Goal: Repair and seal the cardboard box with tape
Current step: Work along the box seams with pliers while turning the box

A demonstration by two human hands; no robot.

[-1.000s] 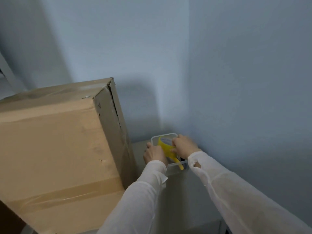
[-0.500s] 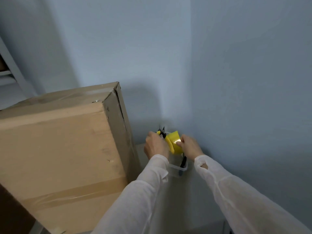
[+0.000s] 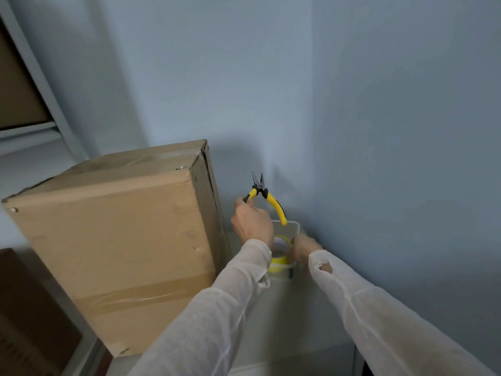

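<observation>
Grey table (image 3: pixel 287 321): tape (image 3: pixel 279 257) lay in tub (image 3: pixel 295 226) beside blurred right fingers (image 3: pixel 297 244), grip undeterminable; left fingers (image 3: pixel 240 206) gripped pliers (image 3: pixel 273 204) above.

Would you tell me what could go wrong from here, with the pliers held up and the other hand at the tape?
The left hand grips the pliers by one handle only, the other handle hanging free, so they might slip or swing. The right hand, blurred, is at the tape roll inside the clear container; pulling the roll may drag or tip it. The cardboard box's split corner seam could tear further if bumped.
</observation>
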